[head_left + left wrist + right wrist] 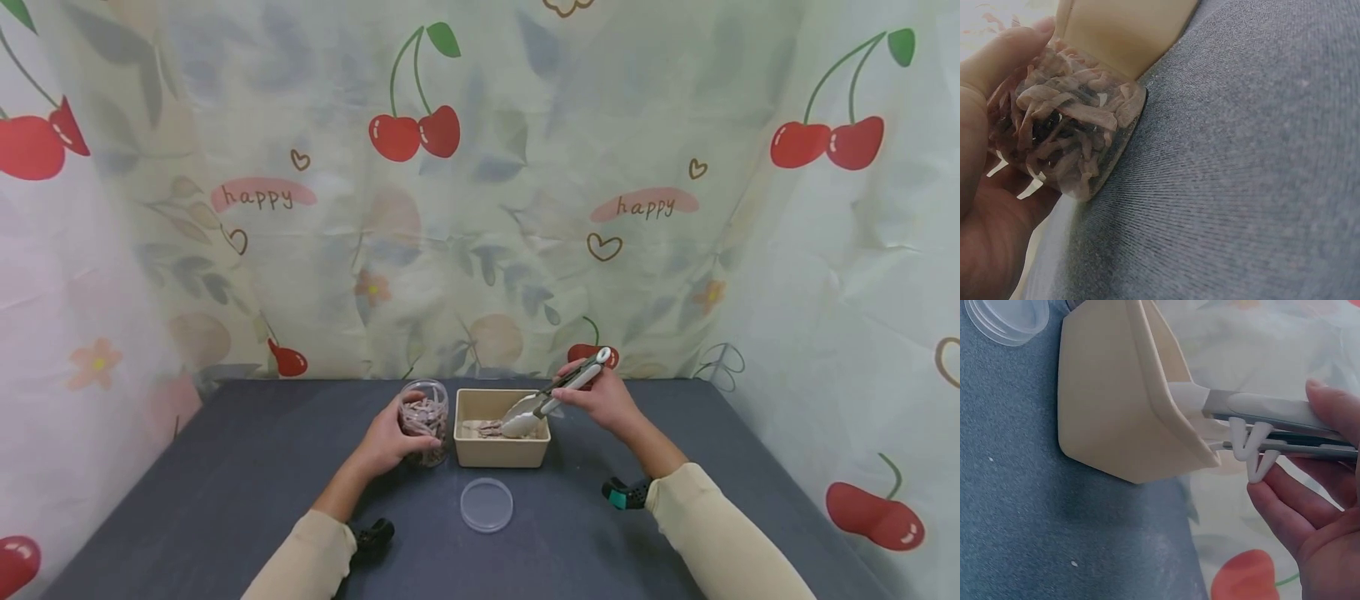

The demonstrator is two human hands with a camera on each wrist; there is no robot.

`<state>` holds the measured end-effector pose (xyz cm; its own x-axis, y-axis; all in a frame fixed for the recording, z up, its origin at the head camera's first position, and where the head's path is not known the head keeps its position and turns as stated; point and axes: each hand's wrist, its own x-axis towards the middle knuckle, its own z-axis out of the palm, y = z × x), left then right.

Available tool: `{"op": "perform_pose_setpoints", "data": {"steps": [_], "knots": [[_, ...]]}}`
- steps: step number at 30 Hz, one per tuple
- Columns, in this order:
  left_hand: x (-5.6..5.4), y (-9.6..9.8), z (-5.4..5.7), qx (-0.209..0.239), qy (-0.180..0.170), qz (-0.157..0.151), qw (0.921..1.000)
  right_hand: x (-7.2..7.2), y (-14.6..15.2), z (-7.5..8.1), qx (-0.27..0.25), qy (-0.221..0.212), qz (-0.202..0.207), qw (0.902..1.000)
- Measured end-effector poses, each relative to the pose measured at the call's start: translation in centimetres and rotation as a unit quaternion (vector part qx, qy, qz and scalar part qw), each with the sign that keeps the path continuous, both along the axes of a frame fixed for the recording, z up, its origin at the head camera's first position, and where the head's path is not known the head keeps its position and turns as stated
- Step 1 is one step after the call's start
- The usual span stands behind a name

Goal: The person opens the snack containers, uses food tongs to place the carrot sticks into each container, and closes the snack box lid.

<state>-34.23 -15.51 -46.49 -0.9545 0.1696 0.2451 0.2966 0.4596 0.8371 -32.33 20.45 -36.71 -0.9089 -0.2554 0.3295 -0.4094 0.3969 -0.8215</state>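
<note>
My left hand (390, 437) grips a clear jar (424, 417), fingers and thumb wrapped round its side. Pale brownish-pink dried strips (1066, 112) fill the jar, which stands on the table beside a beige rectangular bin (501, 452). In my right hand (596, 396) is a pair of tongs (573, 387) with white-and-grey handles, held between thumb and fingers. The tongs slant down to the left, their white heads inside the bin. A few similar strips (489, 428) lie on the bin's floor next to the heads. The bin's wall hides the tong tips in the right wrist view.
A clear round lid (487, 505) lies flat on the dark grey table (555, 542) in front of the bin. Behind stands a curtain (480, 208) printed with cherries, and it also runs along both sides. Small white crumbs dot the table by the bin.
</note>
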Motion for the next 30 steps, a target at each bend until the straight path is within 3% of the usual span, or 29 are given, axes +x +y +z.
{"op": "perform_pose_setpoints", "data": {"steps": [2, 7, 11, 24, 30], "knots": [[0.0, 0.0, 0.0, -0.002, 0.005, -0.001, 1.0000, 0.5, -0.3, 0.4, -0.013, 0.000, -0.004, 0.9999], [-0.1, -0.1, -0.3, -0.016, 0.028, -0.002, 0.9995, -0.6, 0.0, -1.0, -0.023, -0.001, -0.018, 0.9996], [-0.1, 0.0, -0.2, -0.010, 0.021, -0.002, 0.9997, -1.3, 0.3, -1.6, -0.028, 0.001, -0.023, 0.9994], [-0.1, 0.0, 0.1, -0.003, 0.004, -0.002, 1.0000, -1.2, -0.5, -0.3, -0.064, 0.027, -0.007, 0.9976], [-0.1, 0.0, 0.0, -0.006, 0.007, -0.002, 1.0000, 0.4, -2.4, 0.4, -0.067, 0.013, -0.015, 0.9975]]}}
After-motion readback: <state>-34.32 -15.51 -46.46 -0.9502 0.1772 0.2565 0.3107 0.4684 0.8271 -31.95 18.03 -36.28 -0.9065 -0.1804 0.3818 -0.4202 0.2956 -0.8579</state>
